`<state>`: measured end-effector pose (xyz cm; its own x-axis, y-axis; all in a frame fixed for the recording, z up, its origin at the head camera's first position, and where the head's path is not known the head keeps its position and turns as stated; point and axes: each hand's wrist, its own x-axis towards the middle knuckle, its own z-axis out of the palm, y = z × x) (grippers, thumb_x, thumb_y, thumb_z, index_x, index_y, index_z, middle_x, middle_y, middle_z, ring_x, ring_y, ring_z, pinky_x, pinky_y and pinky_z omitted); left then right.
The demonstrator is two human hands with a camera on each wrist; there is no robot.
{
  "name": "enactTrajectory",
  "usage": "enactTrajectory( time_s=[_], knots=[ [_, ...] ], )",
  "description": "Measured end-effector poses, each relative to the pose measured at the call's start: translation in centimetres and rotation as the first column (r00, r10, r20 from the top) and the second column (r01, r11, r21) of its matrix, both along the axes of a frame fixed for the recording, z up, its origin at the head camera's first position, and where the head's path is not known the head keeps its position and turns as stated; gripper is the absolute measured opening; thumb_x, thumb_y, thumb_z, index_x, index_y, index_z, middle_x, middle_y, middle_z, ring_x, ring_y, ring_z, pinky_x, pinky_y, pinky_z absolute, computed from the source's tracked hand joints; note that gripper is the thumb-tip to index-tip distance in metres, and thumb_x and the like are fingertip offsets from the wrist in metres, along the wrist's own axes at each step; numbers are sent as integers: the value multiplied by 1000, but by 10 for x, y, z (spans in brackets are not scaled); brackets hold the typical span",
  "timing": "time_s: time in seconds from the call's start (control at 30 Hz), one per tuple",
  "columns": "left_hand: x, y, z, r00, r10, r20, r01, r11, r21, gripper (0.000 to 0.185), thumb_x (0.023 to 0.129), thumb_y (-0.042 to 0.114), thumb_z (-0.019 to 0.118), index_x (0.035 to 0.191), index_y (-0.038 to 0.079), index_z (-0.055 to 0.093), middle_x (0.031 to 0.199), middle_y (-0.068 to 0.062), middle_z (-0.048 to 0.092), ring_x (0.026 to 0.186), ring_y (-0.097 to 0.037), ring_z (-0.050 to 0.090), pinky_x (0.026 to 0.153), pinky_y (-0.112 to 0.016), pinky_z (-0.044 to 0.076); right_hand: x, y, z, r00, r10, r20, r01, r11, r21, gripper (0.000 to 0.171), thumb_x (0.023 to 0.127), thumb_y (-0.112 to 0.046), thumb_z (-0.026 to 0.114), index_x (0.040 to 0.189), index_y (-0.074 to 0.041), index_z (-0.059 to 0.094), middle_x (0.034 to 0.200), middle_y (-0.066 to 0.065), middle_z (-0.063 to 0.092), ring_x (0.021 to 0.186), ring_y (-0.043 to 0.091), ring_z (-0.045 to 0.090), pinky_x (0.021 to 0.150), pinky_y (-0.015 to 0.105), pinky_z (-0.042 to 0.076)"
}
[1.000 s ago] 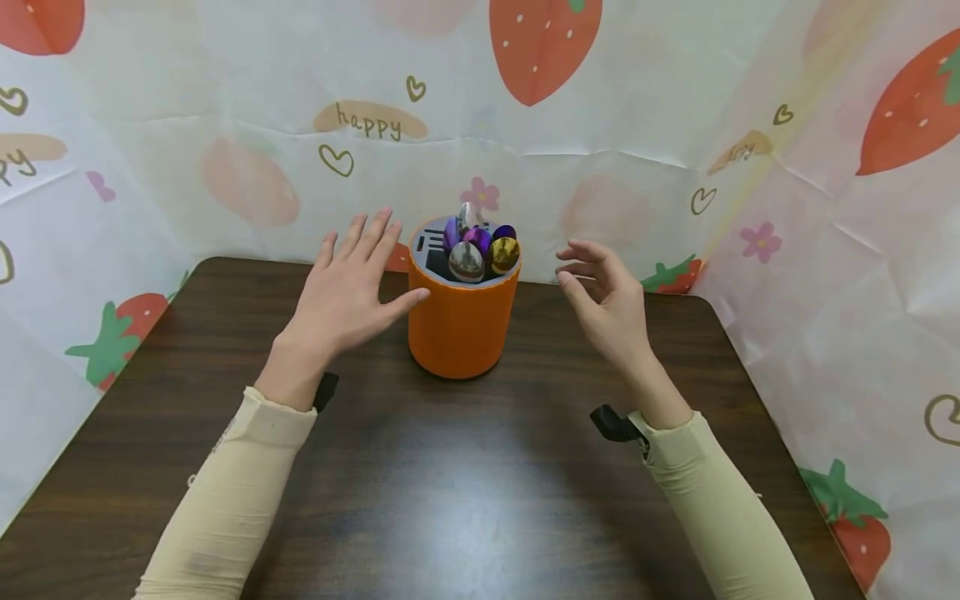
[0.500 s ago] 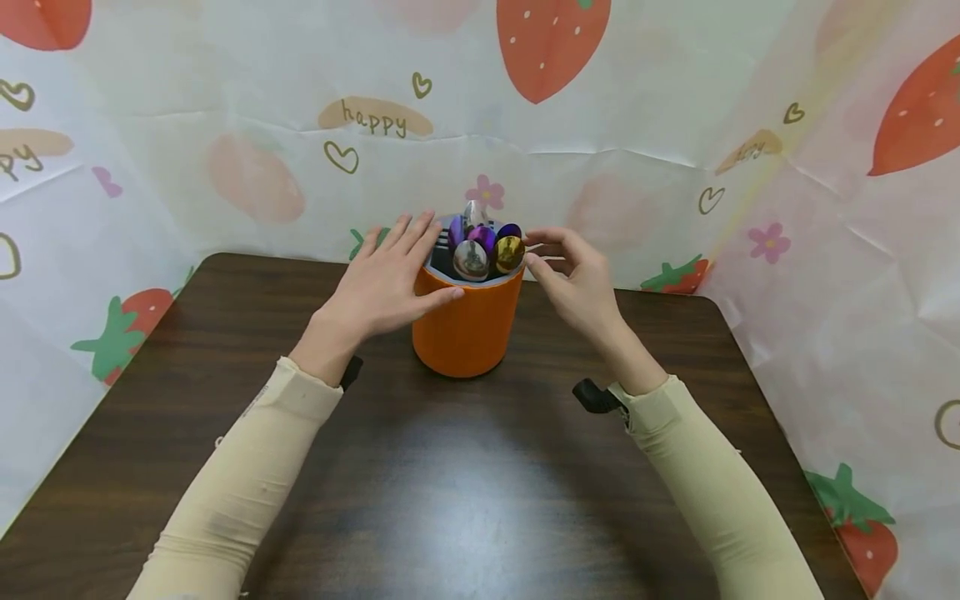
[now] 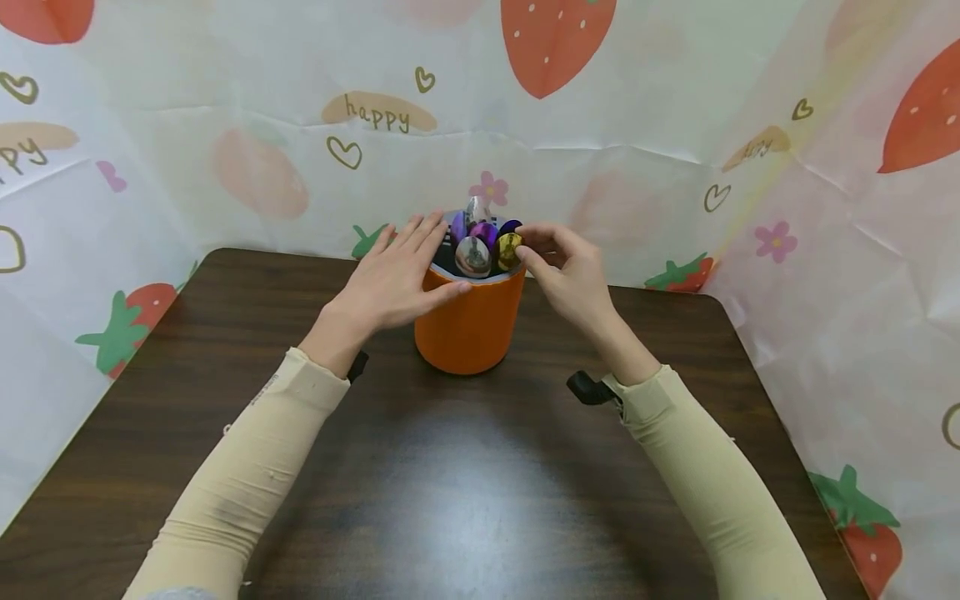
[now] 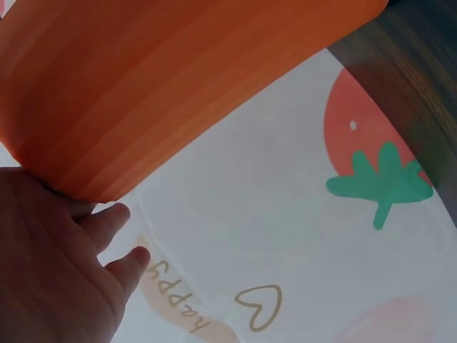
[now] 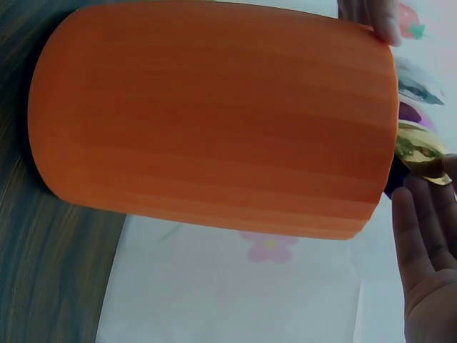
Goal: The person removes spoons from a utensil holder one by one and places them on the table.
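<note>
An orange cylindrical utensil holder (image 3: 467, 329) stands upright near the back of the table. Out of its top rise several shiny spoon heads: a silver spoon (image 3: 473, 257), a purple spoon (image 3: 484, 234) and a gold spoon (image 3: 507, 252) among them. My left hand (image 3: 397, 279) rests with straight fingers on the left side of the holder's top, its thumb along the front rim. My right hand (image 3: 572, 273) pinches the head of the gold spoon between thumb and fingers at the right rim; the right wrist view shows the thumb on this gold spoon (image 5: 418, 146). The spoons' handles are hidden inside the holder.
The dark wooden table (image 3: 450, 500) reaches toward me in front of the holder. Directly behind its back edge hangs a white cloth (image 3: 262, 83) printed with strawberries, hearts and flowers; it also covers both sides.
Both hands have moved inward to the holder. My left hand has come onto its top at the left, and my right hand has taken hold of the gold spoon.
</note>
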<state>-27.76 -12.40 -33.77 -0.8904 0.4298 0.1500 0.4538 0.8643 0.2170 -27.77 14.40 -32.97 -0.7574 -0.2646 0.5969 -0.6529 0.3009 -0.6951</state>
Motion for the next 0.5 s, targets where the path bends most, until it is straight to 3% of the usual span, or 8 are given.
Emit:
enactTrajectory(
  time_s=[0.27,0.5],
  knots=[
    [-3,0,-4,1000,1,-6,-1,1000,5,103,97,81,34,168,9,15,175,-4,5,162,-27,0,129,-49,-2,-1,-1,4,997,-3,71,3,1000,0,23,100,-11,71,121,-1,72,113,13,73,99,20,69,87,27,58],
    [-3,2,-4,1000,-15,-25,15,1000,14,102,97,79,38,166,6,20,175,-8,10,161,-30,4,130,-50,2,0,0,4,992,-3,129,3,1000,1,22,101,-11,70,121,-1,72,111,14,74,102,20,70,93,32,57]
  ],
)
